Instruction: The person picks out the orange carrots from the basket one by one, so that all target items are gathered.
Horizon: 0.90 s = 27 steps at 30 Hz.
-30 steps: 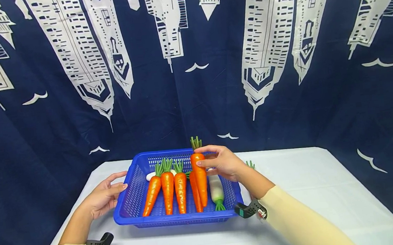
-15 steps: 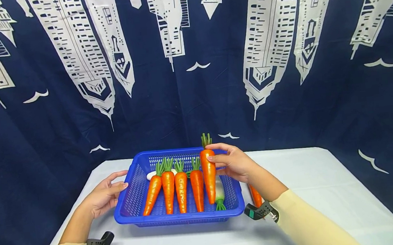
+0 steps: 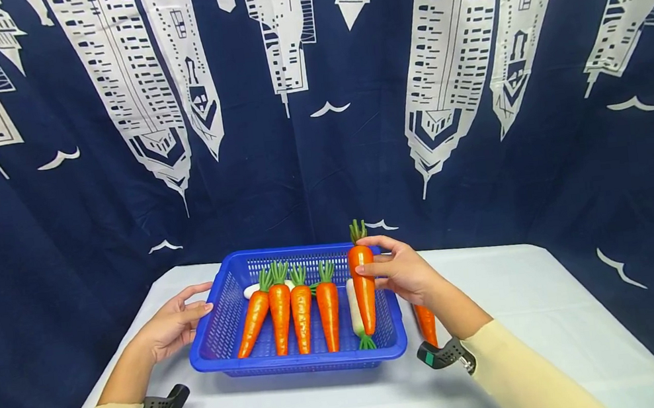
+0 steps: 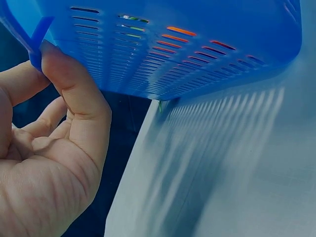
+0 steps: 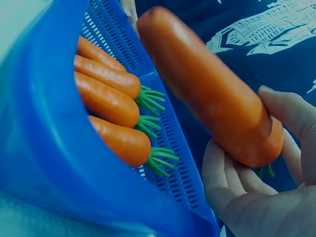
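Observation:
In the head view my right hand [image 3: 403, 272] pinches an orange carrot [image 3: 364, 293] near its green top. The carrot stands nearly upright over the right part of a blue slotted basket [image 3: 296, 368]. Behind it, partly hidden, a white radish [image 3: 356, 307] with green leaves lies inside. Several more carrots [image 3: 281, 318] lie side by side in the basket, tops toward the back. At the basket's left side my left hand [image 3: 171, 327] holds the rim; the left wrist view shows its thumb and fingers [image 4: 74, 81] pinching that rim.
Another carrot [image 3: 426, 324] lies on the white table [image 3: 545, 340], right of the basket and partly behind my right forearm. A white rounded thing [image 3: 250, 291] sits behind the carrots in the basket. A dark blue printed curtain [image 3: 300, 180] hangs behind the table.
My right hand has carried its carrot to the right, from above another carrot to in front of the white radish. My left hand has stayed on the rim.

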{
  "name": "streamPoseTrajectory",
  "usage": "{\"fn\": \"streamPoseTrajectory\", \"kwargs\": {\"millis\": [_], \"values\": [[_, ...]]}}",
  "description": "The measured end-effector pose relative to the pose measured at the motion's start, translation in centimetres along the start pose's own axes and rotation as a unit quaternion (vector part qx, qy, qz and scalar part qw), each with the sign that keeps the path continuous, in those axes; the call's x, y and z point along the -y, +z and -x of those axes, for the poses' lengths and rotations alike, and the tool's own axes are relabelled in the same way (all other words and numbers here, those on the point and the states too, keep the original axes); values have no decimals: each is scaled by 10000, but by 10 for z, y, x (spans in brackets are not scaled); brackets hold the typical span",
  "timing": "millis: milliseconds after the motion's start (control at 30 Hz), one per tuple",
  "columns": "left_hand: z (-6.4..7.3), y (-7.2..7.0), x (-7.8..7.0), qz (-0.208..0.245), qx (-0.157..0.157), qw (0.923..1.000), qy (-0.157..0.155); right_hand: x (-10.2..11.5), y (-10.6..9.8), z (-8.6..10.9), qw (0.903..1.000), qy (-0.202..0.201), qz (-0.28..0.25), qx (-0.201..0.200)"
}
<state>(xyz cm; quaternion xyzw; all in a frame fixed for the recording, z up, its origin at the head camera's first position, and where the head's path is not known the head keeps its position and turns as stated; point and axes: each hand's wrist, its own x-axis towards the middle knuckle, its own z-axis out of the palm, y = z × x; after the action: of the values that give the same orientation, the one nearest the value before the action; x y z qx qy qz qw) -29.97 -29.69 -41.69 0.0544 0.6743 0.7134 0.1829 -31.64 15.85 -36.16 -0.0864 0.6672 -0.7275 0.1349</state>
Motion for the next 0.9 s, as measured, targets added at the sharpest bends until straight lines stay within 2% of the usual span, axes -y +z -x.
{"fn": "streamPoseTrajectory", "kwargs": {"millis": [300,567,900], "values": [[1,1,-1,-10,-36,10000,-17,3,-14,7,9995,-148,-7,-278],[1,1,-1,3,-8,10000,-25,3,-33,13,9990,-74,-386,-221],[2,1,-1,62,67,10000,13,2,-52,19,9982,-2,-407,-448]]}}
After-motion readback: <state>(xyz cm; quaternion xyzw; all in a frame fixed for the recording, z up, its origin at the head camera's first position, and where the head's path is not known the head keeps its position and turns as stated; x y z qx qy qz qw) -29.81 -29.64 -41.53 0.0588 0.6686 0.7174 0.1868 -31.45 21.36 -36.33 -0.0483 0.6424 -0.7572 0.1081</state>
